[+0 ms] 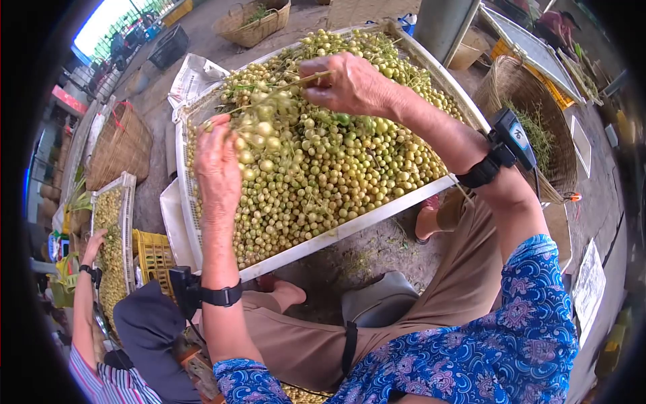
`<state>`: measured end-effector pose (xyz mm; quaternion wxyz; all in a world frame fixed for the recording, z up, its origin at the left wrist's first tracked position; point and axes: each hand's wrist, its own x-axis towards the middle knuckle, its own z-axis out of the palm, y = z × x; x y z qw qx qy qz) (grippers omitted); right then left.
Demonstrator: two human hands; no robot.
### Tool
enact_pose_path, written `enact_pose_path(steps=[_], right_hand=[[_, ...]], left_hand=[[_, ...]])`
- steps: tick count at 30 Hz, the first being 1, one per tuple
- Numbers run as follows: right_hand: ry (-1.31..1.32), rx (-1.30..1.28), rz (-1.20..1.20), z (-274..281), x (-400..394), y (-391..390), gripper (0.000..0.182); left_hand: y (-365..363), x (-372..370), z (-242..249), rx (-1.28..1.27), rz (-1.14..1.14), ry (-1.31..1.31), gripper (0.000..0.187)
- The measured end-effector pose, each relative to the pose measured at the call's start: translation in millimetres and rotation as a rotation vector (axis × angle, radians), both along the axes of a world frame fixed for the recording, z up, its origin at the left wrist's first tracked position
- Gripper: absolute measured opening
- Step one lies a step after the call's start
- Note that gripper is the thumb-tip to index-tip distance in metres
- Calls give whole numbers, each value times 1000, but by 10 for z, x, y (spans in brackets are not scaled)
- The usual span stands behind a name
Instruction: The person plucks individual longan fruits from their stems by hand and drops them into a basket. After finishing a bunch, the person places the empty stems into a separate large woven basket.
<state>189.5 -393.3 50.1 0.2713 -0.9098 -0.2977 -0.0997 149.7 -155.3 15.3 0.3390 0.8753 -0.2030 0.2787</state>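
A fruit-bearing stem [286,86] is pinched in my right hand [350,84], which is closed over the far part of the tray. From this stem hang several small round yellow-green fruits [262,141], slightly blurred by motion. My left hand [217,158] is at the tray's left side, right beside the hanging fruits. Its fingers are curled, and what they hold is hidden. Under both hands, a heap of loose fruits [323,182] with bits of stem fills a white-rimmed tray [350,225].
On the right, a large wicker basket [518,84] holds green stems [535,131]. Another wicker basket [121,151] stands left, near a yellow crate [155,256]. Beside me, another person's hand [97,239] reaches to a second fruit tray [128,236]. A metal post [444,27] rises behind my tray.
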Motion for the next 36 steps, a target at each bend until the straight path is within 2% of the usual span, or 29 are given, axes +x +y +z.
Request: enact_pose_path(steps=[1,2,4,6,8,10,12,14,15,16,18,20,21,23,24,25,26,27,28,30,32,34,36], right_hand=[[49,7,-16,116,1,89,14],[47,6,-12,213,-24,155,14],[-268,54,-22,347,-74,297,15],[-304,106,9,266,-71,442,15],[-271,94,-158,-93,-150,657,16],[23,4,-103,-590,-242,742,18],[235,-57,-141,-1108,-292,718,20],[75,88,-167,-1179,-415,778,22],[232,150,-190,-1122,-447,784,20],[234,145,-186,-1140,-441,788,20],[262,342,-170,-1132,-366,768,16],[180,398,-185,-972,-402,820,14],[252,399,-205,-888,-423,824,17],[337,380,-238,-789,-508,870,20],[262,369,-219,-862,-533,911,16],[171,358,-229,-968,-587,945,20],[189,226,-255,-1002,-636,999,26],[83,291,-214,-1112,-698,1035,28],[151,232,-309,-1069,-775,1109,27],[194,352,-338,-1028,-913,1179,28],[172,454,-299,-1101,-942,1218,29],[152,455,-300,-1118,-958,1186,27],[272,732,-309,-1073,-916,1169,26]], left_hand=[[89,20,47,-8,3,-112,16],[166,17,95,-9,8,-114,16],[314,-14,170,-179,41,-21,19],[398,-34,127,-122,91,-116,19],[391,-90,-130,-88,33,-201,24],[419,-220,-494,106,122,288,29],[551,-285,-999,303,-9,279,38],[568,-358,-839,276,16,291,41],[553,-381,-712,249,19,294,45],[547,-410,-576,146,35,288,49],[510,-508,-345,80,209,178,39],[490,-597,-267,-454,55,521,14],[466,-598,-377,-498,73,499,9],[270,-733,-373,-775,28,1018,33],[184,-761,-461,-782,-21,1314,42],[76,-809,-615,-838,-54,1444,46],[-24,-865,-669,-855,-42,1432,44],[-89,-866,-736,-1029,-44,1355,41],[-149,-849,-795,-1202,-43,1278,37],[-162,-803,-836,-1217,28,1159,29],[-160,-761,-870,-1280,-30,1149,22],[-151,-758,-890,-1454,-32,1100,18],[-57,-762,-877,-1522,-142,1035,13]])
